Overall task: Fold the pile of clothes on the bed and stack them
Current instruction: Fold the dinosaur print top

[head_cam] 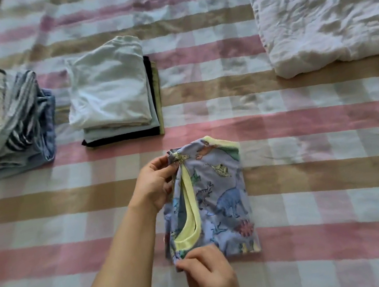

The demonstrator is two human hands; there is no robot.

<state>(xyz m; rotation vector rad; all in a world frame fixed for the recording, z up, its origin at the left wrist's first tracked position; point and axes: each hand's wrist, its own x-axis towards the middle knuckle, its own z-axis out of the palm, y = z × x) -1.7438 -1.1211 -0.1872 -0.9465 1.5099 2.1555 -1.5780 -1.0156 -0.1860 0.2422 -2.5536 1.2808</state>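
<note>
Dinosaur-print garment (225, 195) lies folded on checked bedsheet (315, 171), just in front of white-topped stack (108, 89). Left hand (156, 184) pinches its far left corner, fingertips closed tight on fabric. Right hand (209, 270) pinches the near left corner likewise

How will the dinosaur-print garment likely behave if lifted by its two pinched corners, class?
Probably floppy: the dinosaur-print garment bunches where the left hand pinches it. Likely light, since the right hand pinches a corner with fingertips alone. Its folded layers would probably fall open unless supported.
</note>
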